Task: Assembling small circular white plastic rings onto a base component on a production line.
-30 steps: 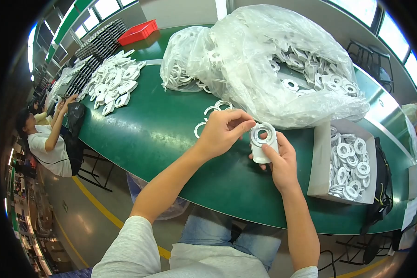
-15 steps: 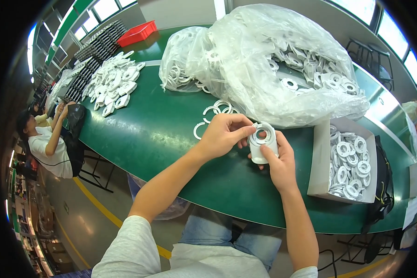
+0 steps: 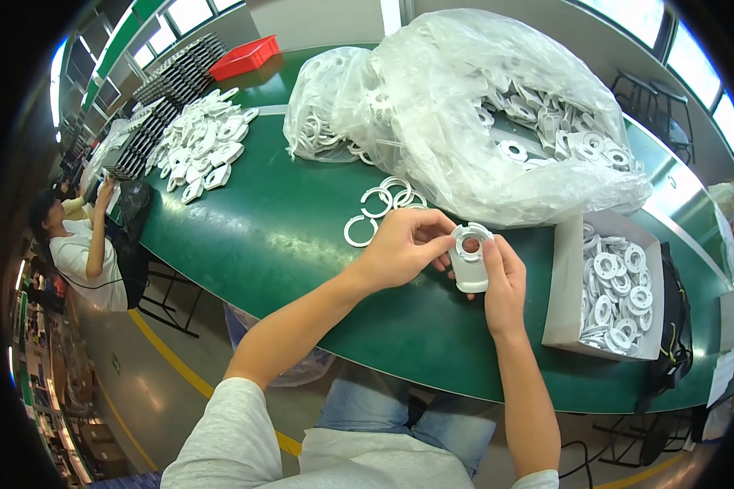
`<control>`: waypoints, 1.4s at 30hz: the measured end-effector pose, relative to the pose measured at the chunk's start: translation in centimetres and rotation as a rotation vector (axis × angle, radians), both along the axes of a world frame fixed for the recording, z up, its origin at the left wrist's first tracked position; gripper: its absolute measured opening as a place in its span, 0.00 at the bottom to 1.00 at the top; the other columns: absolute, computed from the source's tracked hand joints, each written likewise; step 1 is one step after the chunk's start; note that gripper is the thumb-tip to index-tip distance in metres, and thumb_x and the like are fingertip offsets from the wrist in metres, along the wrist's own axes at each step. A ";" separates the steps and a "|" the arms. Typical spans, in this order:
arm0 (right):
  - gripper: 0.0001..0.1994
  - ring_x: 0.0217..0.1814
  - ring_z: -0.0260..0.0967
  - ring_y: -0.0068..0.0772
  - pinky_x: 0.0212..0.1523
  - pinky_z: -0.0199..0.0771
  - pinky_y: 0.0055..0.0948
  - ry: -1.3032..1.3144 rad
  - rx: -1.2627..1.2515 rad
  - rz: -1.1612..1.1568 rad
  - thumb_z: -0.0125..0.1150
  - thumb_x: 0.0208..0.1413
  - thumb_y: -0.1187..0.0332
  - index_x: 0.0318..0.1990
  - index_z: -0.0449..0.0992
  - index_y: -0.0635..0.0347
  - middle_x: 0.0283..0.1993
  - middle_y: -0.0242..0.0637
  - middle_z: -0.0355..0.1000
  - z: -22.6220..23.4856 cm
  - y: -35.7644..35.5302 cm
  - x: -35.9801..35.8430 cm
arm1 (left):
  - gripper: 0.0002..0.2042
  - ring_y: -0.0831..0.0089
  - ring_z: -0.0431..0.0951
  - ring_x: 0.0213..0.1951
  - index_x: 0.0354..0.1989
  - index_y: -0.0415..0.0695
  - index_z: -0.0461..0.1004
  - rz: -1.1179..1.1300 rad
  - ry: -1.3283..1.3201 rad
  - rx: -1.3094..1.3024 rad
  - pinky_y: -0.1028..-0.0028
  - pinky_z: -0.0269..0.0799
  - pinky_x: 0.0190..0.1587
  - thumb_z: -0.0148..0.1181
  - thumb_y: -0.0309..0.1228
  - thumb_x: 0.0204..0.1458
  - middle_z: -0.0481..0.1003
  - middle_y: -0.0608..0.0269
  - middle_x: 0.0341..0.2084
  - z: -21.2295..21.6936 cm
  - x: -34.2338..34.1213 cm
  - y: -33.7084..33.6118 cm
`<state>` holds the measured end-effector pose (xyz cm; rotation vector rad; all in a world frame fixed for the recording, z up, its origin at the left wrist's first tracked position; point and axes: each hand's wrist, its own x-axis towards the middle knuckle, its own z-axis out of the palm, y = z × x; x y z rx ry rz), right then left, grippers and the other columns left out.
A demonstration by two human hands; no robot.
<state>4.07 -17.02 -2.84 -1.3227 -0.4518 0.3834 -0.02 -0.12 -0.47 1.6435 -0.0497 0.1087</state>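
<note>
Both my hands grip one white plastic part [image 3: 470,273], a flat body with a round ring-shaped opening at its upper end. My left hand [image 3: 408,251] pinches its left side near the ring. The right hand [image 3: 506,281] holds the opposite edge, thumb on the front face and fingers partly hidden behind. The part is held above the green table, tilted toward me. Several loose white open rings [image 3: 360,231] lie on the table just beyond my left hand. Past them stands a large clear plastic bag [image 3: 432,106] with white parts inside.
On the right is a cardboard box [image 3: 564,285] of white rings, with a black bag [image 3: 675,326] beside it. A heap of white parts [image 3: 200,143], stacked black trays [image 3: 179,73] and a red bin [image 3: 245,57] sit at the far left. A co-worker [image 3: 81,244] sits at left.
My hands and the white part have shifted slightly nearer to me and right. My right thumb has moved from the part's lower face up beside the ring. The co-worker's arms moved too.
</note>
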 end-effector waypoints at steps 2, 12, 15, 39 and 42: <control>0.17 0.24 0.72 0.21 0.17 0.63 0.15 -0.026 -0.056 -0.040 0.41 0.66 0.59 0.39 0.73 0.63 0.29 0.35 0.74 -0.1 -0.1 0.2 | 0.08 0.76 0.78 0.27 0.39 0.32 0.75 -0.040 0.016 -0.017 0.79 0.74 0.29 0.55 0.22 0.52 0.77 0.59 0.27 0.1 -0.2 -0.2; 0.15 0.24 0.71 0.22 0.22 0.71 0.20 -0.083 -0.046 -0.024 0.48 0.63 0.65 0.30 0.74 0.66 0.24 0.35 0.72 -0.1 0.0 -0.2 | 0.08 0.80 0.74 0.26 0.33 0.34 0.77 0.020 -0.252 0.210 0.80 0.68 0.28 0.57 0.28 0.52 0.75 0.62 0.23 -0.7 0.1 -0.2; 0.16 0.23 0.57 0.14 0.22 0.57 0.19 -0.155 -0.121 -0.060 0.50 0.62 0.66 0.25 0.72 0.67 0.20 0.27 0.65 -0.4 0.0 -0.2 | 0.08 0.83 0.70 0.22 0.29 0.34 0.75 0.034 -0.172 0.132 0.81 0.67 0.27 0.58 0.29 0.52 0.73 0.65 0.19 -1.0 0.1 -0.3; 0.09 0.31 0.68 0.22 0.36 0.69 0.22 -0.222 -0.202 -0.026 0.49 0.60 0.72 0.32 0.71 0.69 0.28 0.34 0.71 -1.1 2.0 -1.2 | 0.26 0.53 0.76 0.41 0.51 0.30 0.67 1.268 -0.033 1.021 0.61 0.70 0.48 0.63 0.36 0.47 0.74 0.42 0.41 0.0 -9.7 35.7; 0.09 0.31 0.67 0.22 0.36 0.68 0.21 -0.222 -0.228 -0.029 0.49 0.59 0.72 0.31 0.72 0.70 0.27 0.35 0.71 -1.0 1.8 -1.1 | 0.29 0.47 0.66 0.53 0.52 0.30 0.65 1.071 -0.246 1.374 0.62 0.61 0.57 0.66 0.31 0.41 0.68 0.40 0.49 1.3 -4.9 32.2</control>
